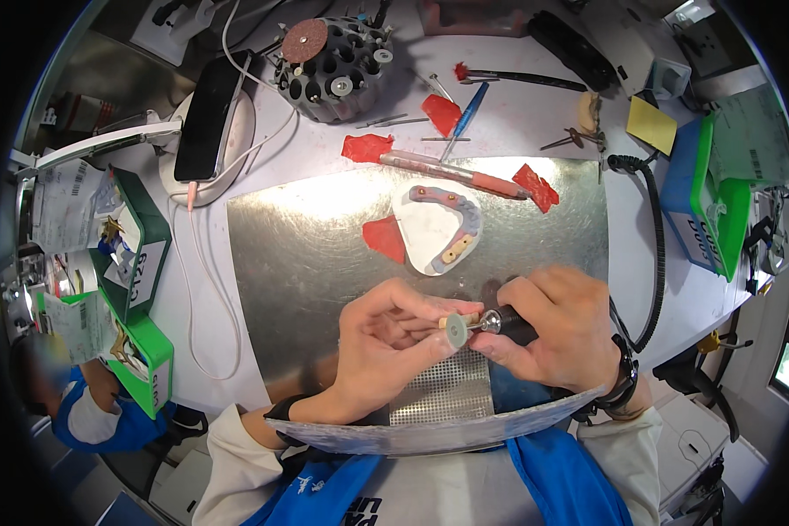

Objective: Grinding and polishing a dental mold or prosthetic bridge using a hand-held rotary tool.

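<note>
A small tan tooth-shaped piece (461, 320) is pinched in the left hand (386, 346) against a grey grinding disc (455, 333) on a black rotary handpiece (507, 323) gripped closed by the right hand (557, 329).

My one view sits on my head, looking steeply down, close over the metal sheet (324, 254) on the surface (517, 114); edges bend outward.

I am sitting in a dental lab, working at a bench covered by a metal sheet (307, 254). A plaster jaw model (438, 226) is lying on it among red wax pieces (386, 238), a round bur holder (331, 60) is standing behind, and green job trays (140, 263) with paper slips are waiting on my left
</note>
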Motion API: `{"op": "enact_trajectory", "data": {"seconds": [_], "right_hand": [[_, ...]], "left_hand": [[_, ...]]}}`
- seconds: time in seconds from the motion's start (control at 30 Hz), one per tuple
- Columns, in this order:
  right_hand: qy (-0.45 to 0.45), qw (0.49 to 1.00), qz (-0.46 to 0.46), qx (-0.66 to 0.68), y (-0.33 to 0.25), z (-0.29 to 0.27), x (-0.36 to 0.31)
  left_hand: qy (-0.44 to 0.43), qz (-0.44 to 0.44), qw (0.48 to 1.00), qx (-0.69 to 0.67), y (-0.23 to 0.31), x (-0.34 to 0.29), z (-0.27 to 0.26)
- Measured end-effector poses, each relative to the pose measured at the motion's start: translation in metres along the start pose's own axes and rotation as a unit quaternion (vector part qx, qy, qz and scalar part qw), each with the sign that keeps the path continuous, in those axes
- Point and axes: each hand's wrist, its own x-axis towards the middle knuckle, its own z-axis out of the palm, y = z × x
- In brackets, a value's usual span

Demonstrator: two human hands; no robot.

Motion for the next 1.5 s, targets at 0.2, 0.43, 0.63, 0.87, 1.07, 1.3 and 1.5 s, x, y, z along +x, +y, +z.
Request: {"op": "enact_trajectory", "data": {"seconds": [0.2, 0.43, 0.63, 0.87, 1.07, 1.3, 1.5], "right_hand": [[0.004, 1.0, 0.002, -0.006, 0.0, 0.001, 0.0], [-0.011, 1.0, 0.009, -0.022, -0.001, -0.002, 0.002], [0.001, 1.0, -0.004, -0.023, -0.002, -0.002, 0.002], [0.003, 1.0, -0.012, -0.016, 0.0, -0.001, 0.002], [-0.001, 1.0, -0.005, 0.0, -0.001, 0.0, 0.002], [0.0, 1.0, -0.002, -0.011, -0.002, -0.002, 0.002], [0.0, 1.0, -0.004, -0.006, -0.002, 0.001, 0.0]], "left_hand": [[-0.013, 0.049, 0.998, 0.039, -0.002, -0.001, -0.003], [-0.019, 0.137, 0.971, 0.194, 0.004, -0.001, -0.007], [-0.027, 0.178, 0.947, 0.267, 0.008, 0.001, -0.009], [-0.019, 0.19, 0.938, 0.291, 0.01, 0.001, -0.007], [-0.021, 0.203, 0.93, 0.305, 0.01, 0.001, -0.008], [0.012, 0.199, 0.94, 0.277, 0.007, 0.001, -0.004], [0.009, 0.196, 0.94, 0.279, 0.009, 0.0, -0.006]]}}
